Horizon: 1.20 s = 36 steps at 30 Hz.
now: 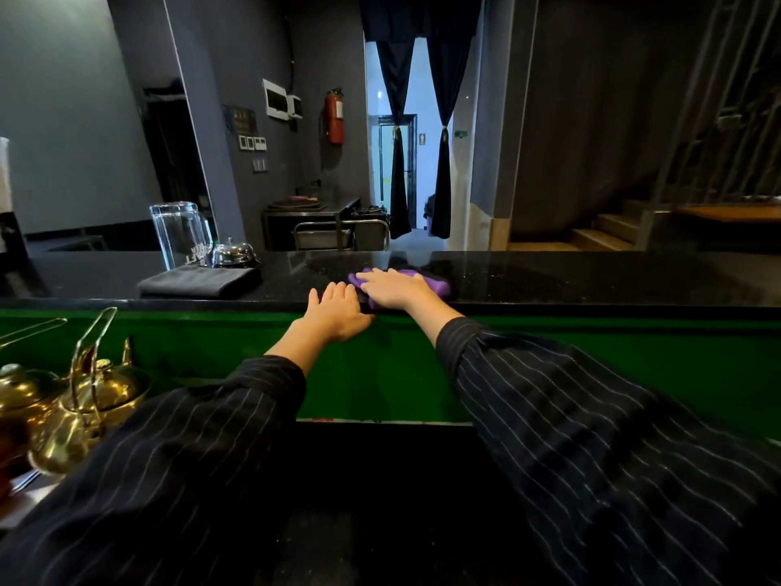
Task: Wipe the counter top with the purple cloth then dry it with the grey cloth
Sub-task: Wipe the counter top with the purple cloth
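Observation:
The black polished counter top (549, 277) runs across the view above a green front panel. My right hand (393, 289) lies flat on the purple cloth (435, 283), pressing it onto the counter near the middle. My left hand (336, 308) rests open, palm down, on the counter's near edge just left of the right hand, holding nothing. The grey cloth (198, 281) lies folded on the counter to the left, apart from both hands.
An upturned clear glass jug (179, 234) and a chrome service bell (234, 252) stand behind the grey cloth. Brass teapots (84, 399) sit on a lower surface at the left. A steel trolley (338, 234) and a curtained doorway lie beyond the counter.

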{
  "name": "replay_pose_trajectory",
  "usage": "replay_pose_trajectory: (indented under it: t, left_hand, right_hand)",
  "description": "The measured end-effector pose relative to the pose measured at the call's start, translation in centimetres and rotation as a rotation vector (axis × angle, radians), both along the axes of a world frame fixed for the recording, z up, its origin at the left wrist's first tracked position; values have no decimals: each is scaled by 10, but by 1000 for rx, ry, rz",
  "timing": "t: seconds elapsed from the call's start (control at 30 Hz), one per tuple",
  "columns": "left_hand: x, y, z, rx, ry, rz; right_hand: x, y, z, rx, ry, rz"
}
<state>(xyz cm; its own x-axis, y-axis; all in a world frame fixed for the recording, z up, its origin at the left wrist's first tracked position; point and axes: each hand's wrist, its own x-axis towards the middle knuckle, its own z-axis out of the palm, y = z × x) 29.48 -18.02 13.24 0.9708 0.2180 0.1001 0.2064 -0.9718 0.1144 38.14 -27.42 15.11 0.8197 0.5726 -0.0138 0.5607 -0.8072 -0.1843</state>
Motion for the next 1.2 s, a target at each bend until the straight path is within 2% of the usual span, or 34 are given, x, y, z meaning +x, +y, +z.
replay_pose_trajectory:
  t: [0.07, 0.33, 0.63, 0.7, 0.83, 1.03, 1.2]
  left_hand:
    - [-1, -19, 3, 19, 20, -5]
    - [25, -123, 19, 52, 60, -283]
    - [64, -182, 29, 51, 163, -301]
    - [73, -184, 23, 88, 150, -330]
    - [84, -184, 10, 6, 32, -332]
    - [93, -183, 6, 15, 38, -323]
    - [101, -182, 12, -11, 62, -322]
  right_hand:
    - [-9, -21, -1, 15, -29, 3]
    - [-7, -154, 0, -5, -66, -145]
    - [31, -286, 1, -15, -9, -323]
    - [44, -298, 1, -18, 14, -338]
    - [73, -304, 2, -9, 36, -392]
    - [98, -276, 4, -15, 32, -426]
    - [86, -260, 5, -15, 14, -306]
